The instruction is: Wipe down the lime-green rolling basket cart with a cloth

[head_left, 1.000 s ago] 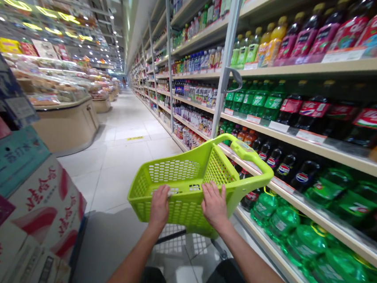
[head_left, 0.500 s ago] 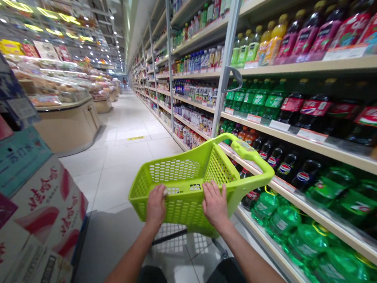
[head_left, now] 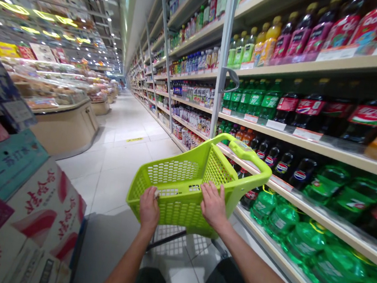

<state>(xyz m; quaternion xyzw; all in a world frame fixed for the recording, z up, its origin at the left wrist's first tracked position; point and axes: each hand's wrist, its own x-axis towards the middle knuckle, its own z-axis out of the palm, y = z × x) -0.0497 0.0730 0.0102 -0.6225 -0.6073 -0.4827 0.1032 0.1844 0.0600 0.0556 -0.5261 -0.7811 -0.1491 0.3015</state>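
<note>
A lime-green shopping cart [head_left: 168, 211] stands side-on before me, its perforated basket bare of goods where I can see in. My left hand [head_left: 149, 209] is closed at the near rim, toward the basket's left end. A small whitish wad [head_left: 157, 193] pokes out between its thumb and fingers; its kind is unclear. Farther right along the same rim, my right hand [head_left: 214, 205] grips the cart, fingers laid over the edge and thumb raised apart. The cart's handle [head_left: 256, 165] rises at the right, untouched.
Long drink shelves [head_left: 295, 138] run along the right, close to the cart's handle; large green bottles [head_left: 302, 237] line the bottom. Stacked cartons [head_left: 49, 199] stand close on the left. Beyond them is a rounded display counter [head_left: 70, 125]. Tiled aisle floor [head_left: 120, 161] leads away.
My left hand has slid a little to the left along the near rim with the whitish wad. My right hand keeps its place on the rim. The whole view has shifted slightly.
</note>
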